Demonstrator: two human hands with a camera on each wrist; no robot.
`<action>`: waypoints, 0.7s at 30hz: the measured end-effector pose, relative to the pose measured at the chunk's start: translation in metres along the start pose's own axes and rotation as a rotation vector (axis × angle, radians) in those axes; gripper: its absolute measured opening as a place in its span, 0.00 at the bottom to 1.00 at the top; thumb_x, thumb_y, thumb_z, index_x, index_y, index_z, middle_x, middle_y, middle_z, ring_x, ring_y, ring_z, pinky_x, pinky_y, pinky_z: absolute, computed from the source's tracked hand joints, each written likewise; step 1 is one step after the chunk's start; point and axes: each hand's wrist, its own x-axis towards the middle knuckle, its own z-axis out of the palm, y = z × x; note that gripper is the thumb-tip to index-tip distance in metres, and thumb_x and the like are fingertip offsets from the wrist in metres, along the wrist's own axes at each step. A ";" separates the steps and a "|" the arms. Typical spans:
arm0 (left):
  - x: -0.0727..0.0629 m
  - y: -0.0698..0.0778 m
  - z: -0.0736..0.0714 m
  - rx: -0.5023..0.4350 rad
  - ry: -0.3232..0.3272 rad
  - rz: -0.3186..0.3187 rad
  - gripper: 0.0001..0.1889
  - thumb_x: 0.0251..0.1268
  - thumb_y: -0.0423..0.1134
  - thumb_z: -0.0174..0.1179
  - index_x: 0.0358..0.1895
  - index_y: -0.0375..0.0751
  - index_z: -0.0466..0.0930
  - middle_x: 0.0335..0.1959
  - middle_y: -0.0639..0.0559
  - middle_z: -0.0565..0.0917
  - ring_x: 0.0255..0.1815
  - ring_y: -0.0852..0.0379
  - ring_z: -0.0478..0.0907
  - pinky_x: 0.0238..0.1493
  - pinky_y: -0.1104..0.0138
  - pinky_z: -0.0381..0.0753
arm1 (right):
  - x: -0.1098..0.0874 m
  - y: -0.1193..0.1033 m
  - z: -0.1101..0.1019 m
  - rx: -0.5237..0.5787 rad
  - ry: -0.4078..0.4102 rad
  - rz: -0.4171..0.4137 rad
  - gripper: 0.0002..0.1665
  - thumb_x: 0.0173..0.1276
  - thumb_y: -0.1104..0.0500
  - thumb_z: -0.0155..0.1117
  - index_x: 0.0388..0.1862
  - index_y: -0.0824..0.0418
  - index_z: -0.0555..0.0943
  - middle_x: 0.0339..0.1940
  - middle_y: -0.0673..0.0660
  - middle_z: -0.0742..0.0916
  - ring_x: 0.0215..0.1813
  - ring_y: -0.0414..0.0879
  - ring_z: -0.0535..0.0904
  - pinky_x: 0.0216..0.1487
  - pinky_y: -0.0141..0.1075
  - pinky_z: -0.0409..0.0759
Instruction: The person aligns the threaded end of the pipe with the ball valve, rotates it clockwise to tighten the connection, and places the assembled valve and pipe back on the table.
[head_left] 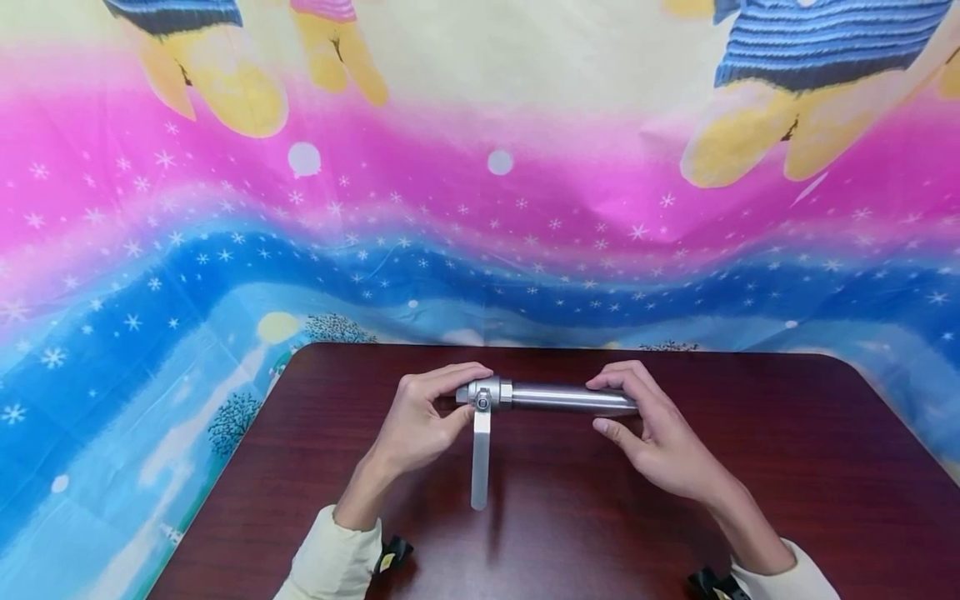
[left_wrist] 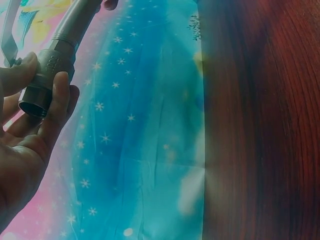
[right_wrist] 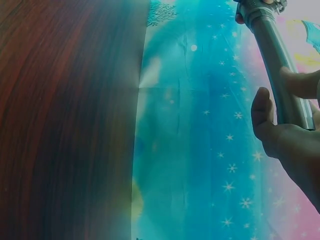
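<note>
A steel ball valve [head_left: 483, 393] with a long flat lever handle [head_left: 481, 462] is joined to a smooth metal pipe [head_left: 551, 397], which extends to the right. My left hand [head_left: 423, 417] grips the valve body at its left end, thumb on the near side and fingers on the far side. In the left wrist view, the open threadless-looking mouth of the valve's end fitting [left_wrist: 35, 105] shows beside the fingertips. Around the pipe's right end, my right hand [head_left: 667, 442] curls its fingers, and the thumb lies along the pipe in the right wrist view. The lever points toward me.
A dark red-brown wooden table [head_left: 360, 392] lies beneath the hands. Behind and beside it hangs a printed cloth backdrop [head_left: 450, 208] in pink and blue with snowflakes. Black straps with small devices [head_left: 393, 554] sit at the wrists by the pale sleeves.
</note>
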 end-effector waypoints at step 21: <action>0.001 -0.001 -0.001 -0.007 0.003 0.026 0.28 0.53 0.15 0.68 0.59 0.38 0.90 0.57 0.44 0.91 0.54 0.55 0.88 0.48 0.74 0.87 | 0.002 -0.004 -0.003 -0.030 -0.001 -0.049 0.30 0.72 0.75 0.66 0.68 0.52 0.81 0.58 0.48 0.85 0.50 0.36 0.78 0.50 0.25 0.75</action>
